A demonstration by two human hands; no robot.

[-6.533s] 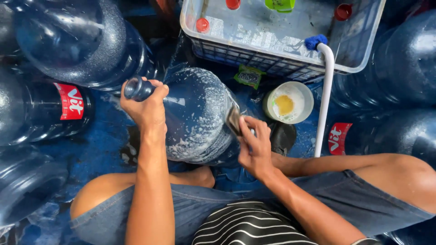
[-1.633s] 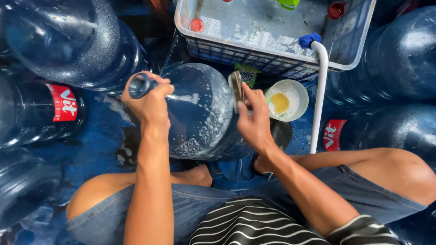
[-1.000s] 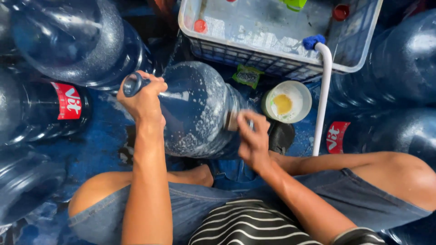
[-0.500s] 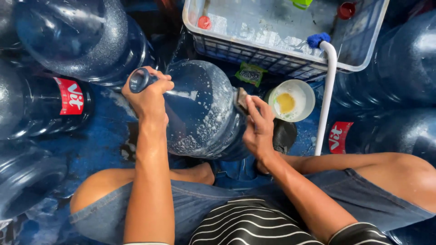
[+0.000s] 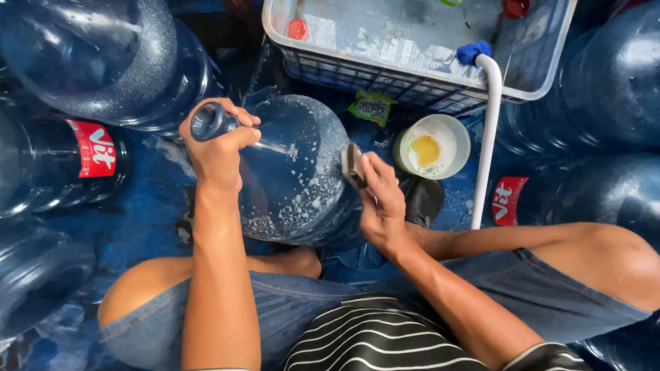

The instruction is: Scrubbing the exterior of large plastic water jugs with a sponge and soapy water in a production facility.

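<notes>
Between the person's knees lies a soapy blue water jug (image 5: 295, 178); the left hand (image 5: 216, 148) is wrapped around its neck, while the right hand (image 5: 381, 203) pinches a scrubbing pad (image 5: 353, 165) against its side, a small tub of yellow paste (image 5: 431, 146) just beyond.

Soapy blue water jug (image 5: 295, 172) on its side, scrub pad (image 5: 353, 165) against base

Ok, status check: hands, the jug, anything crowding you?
Left hand grips neck of soapy jug. Right hand presses scrub pad against its base end. Other jugs close around, basket ahead.
</notes>
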